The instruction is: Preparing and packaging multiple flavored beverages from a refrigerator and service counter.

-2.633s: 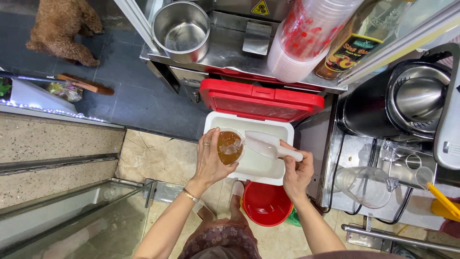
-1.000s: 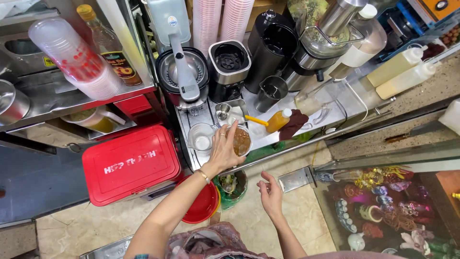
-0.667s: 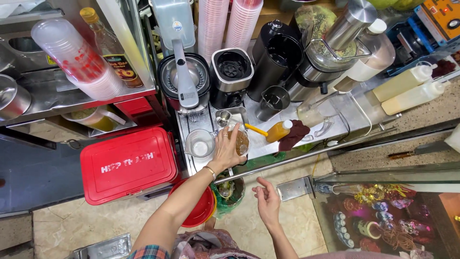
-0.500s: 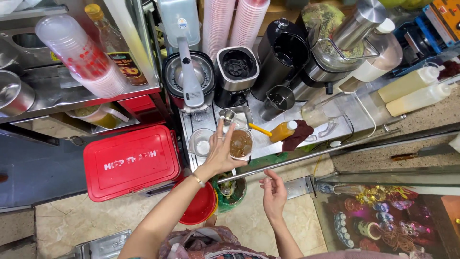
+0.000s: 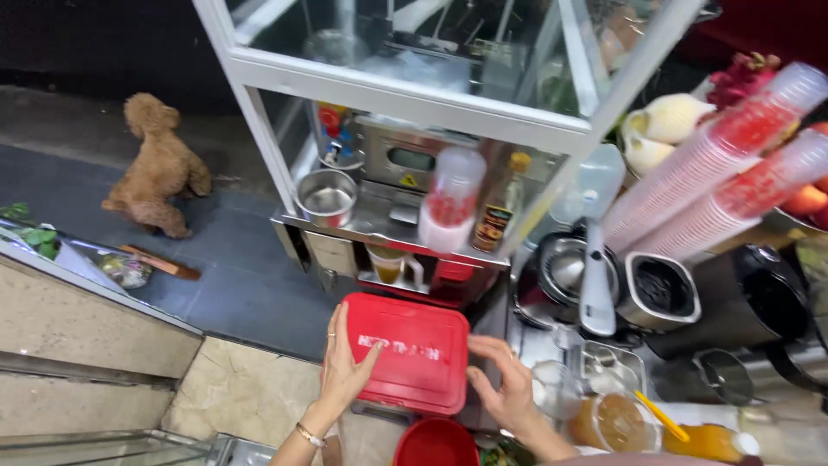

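My left hand (image 5: 343, 369) rests with spread fingers on the left edge of the closed red lid of a cooler box (image 5: 405, 362). At the lid's right edge is my right hand (image 5: 507, 387), fingers apart and touching it. Neither hand holds anything. A clear plastic cup of amber drink with ice (image 5: 611, 422) stands on the metal counter to the right of my right hand, beside a clear measuring jug (image 5: 555, 390).
A red bucket (image 5: 435, 442) sits below the cooler. Right of it are a juicer (image 5: 580, 274), a black blender base (image 5: 659, 292), an orange squeeze bottle (image 5: 707, 442) and stacks of plastic cups (image 5: 707, 173). A steel pot (image 5: 325, 197) sits on a shelf; a brown dog (image 5: 158, 166) stands on the pavement.
My left hand has set the iced drink cup down on the counter. Both hands moved left onto the red cooler lid. My view swung left and up.
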